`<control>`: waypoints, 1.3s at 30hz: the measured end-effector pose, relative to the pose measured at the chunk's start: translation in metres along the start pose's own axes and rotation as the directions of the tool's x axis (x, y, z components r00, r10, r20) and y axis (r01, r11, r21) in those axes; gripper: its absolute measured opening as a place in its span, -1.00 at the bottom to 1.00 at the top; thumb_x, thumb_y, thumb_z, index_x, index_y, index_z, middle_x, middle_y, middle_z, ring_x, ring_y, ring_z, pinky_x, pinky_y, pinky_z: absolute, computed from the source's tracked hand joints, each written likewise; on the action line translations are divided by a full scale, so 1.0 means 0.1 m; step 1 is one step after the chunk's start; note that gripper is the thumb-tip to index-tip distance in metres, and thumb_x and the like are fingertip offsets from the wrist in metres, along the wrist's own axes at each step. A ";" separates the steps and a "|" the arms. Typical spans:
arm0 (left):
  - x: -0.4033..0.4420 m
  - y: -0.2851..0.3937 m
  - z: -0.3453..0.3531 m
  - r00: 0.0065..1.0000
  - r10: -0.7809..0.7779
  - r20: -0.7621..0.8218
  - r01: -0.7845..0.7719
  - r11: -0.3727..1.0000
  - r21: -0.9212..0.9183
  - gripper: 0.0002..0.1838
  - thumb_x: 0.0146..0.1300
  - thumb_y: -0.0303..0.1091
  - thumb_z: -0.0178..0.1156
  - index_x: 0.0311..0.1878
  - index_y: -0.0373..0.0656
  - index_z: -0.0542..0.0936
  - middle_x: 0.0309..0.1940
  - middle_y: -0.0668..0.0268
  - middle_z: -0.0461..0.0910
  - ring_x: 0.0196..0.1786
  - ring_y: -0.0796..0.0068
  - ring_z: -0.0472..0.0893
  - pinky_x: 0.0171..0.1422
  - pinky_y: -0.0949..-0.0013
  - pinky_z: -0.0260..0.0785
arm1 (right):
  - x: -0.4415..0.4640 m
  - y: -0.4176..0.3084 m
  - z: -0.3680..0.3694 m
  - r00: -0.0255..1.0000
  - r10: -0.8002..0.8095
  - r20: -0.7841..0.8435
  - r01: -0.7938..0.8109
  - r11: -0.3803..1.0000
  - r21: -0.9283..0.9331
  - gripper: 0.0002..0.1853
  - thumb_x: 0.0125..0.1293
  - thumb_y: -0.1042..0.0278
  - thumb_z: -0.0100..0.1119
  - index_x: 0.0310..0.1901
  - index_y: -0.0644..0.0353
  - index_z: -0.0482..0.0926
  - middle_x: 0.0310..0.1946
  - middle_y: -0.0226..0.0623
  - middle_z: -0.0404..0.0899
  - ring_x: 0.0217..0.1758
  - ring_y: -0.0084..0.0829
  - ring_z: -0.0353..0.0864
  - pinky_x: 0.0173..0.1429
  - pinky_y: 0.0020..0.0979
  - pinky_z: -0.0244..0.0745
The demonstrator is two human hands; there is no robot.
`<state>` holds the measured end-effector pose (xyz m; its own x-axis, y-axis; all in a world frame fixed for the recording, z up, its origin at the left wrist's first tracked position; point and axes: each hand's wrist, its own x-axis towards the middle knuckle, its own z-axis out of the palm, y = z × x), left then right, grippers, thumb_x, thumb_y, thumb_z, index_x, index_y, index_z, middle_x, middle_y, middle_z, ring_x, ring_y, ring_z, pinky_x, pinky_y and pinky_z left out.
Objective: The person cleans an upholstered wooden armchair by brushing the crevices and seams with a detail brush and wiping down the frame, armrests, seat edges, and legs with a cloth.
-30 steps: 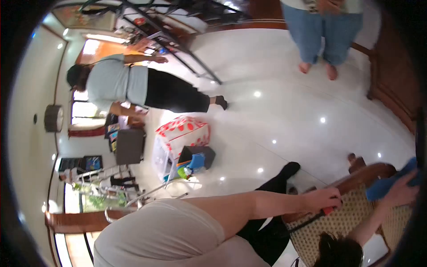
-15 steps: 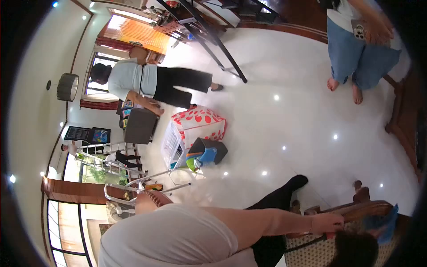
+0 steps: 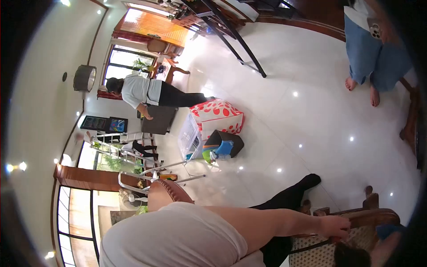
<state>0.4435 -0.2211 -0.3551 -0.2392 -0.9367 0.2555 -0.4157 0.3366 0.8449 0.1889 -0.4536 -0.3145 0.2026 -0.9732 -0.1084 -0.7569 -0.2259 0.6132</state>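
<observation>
Chair [image 3: 373,217], head view, lower right: brown wooden frame with a rounded, polished edge; panels of pale woven cane patterned with dark flecks; short turned wooden legs. Stands on a glossy pale floor [image 3: 275,111], partly cut off by the dark rim of the view and by dark hair [image 3: 351,256] in front.

Left hand [image 3: 336,227]: arm stretched out, fingers bent and partly curled at the wooden edge. Dark rod [image 3: 311,246], thin and straight, crosses the cane and runs up to the fingers; whether they grip it cannot be told.

Right hand [image 3: 386,248]: dim and blurred at the far right, just beside a blue cloth [image 3: 391,230] at the chair's edge; opening and hold cannot be told.

Also on the floor, well apart from the chair: dark bin [image 3: 235,144] with blue and green items, just beside a white bag [image 3: 218,116] with red spots.
</observation>
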 end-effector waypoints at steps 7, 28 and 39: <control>0.09 0.14 -0.21 1.000 0.012 0.020 -0.011 0.998 -0.058 -0.69 -0.07 -0.32 0.39 -0.24 -0.14 0.56 -0.18 0.11 0.46 -0.03 0.03 0.47 -0.03 0.04 0.43 | 0.38 -0.48 0.25 0.634 0.459 -0.623 -0.333 0.888 0.315 -0.54 0.40 0.30 0.02 0.33 -0.03 0.39 0.20 -0.02 0.41 0.15 -0.07 0.50 0.22 -0.19 0.46; 0.13 0.11 -0.05 0.953 -0.301 -0.035 0.276 0.910 -0.308 -0.55 -0.08 -0.21 0.31 -0.08 -0.20 0.55 -0.06 0.07 0.50 0.09 0.02 0.48 0.15 0.04 0.40 | 0.01 -0.90 -0.51 0.869 0.100 -0.485 0.231 0.783 0.577 -0.56 0.36 0.31 0.04 0.28 -0.05 0.44 0.16 -0.04 0.43 0.12 -0.08 0.50 0.21 -0.18 0.44; 0.15 -0.05 0.22 0.942 -0.303 0.140 0.318 0.943 -0.096 -0.76 0.00 -0.13 0.29 -0.21 0.16 0.64 -0.14 0.13 0.51 0.03 0.02 0.50 0.08 0.10 0.45 | -0.12 -0.99 -0.58 0.858 0.052 -0.511 0.317 0.730 0.606 -0.57 0.34 0.31 0.05 0.26 -0.07 0.47 0.13 -0.05 0.45 0.10 -0.09 0.51 0.20 -0.17 0.44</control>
<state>0.4229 -0.2343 -0.3660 -0.2225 -0.9715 -0.0814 -0.3842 0.0106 0.9232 0.2969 -0.4171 -0.3284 0.4519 -0.8251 0.3393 -0.8648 -0.4985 -0.0606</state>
